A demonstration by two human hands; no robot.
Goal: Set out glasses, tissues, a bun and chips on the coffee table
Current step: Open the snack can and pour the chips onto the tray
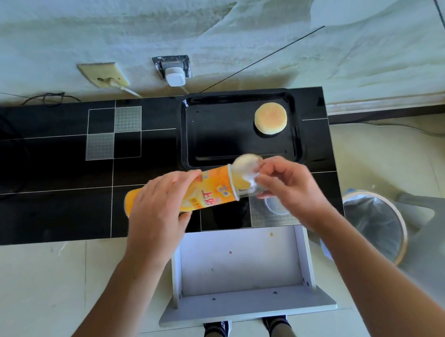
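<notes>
- Two hands work above the near edge of the black glass surface [58, 164], which carries white grid lines.
- Left hand [160, 201]: fingers and thumb are curled round the middle of the orange chips can [212, 187]. The can is held off the surface, lying nearly level, with its open end toward the right.
- Right hand [291, 187]: fingertips pinch the pale seal [246, 165] at the mouth of the can. The seal is lifted up from the rim on its far side. Blur hides whether it is fully free of the rim.
- Clear lid [276, 205]: lies flat on the surface, just below the right hand and partly hidden by it.
- Black tray [214, 142]: rests on the surface beyond the hands, near the far right corner.
- Bun [270, 118]: round and pale, lies in the far right part of the tray, well apart from the can.
- Grey drawer [242, 267]: stands pulled out under the near edge of the surface, directly in front of the person; small specks lie on its floor.
- Waste bin [375, 226]: lined with a clear bag, stands on the floor to the right of the surface.
- Wall sockets [175, 69]: two are mounted on the wall behind the surface, each with a plug inserted.
</notes>
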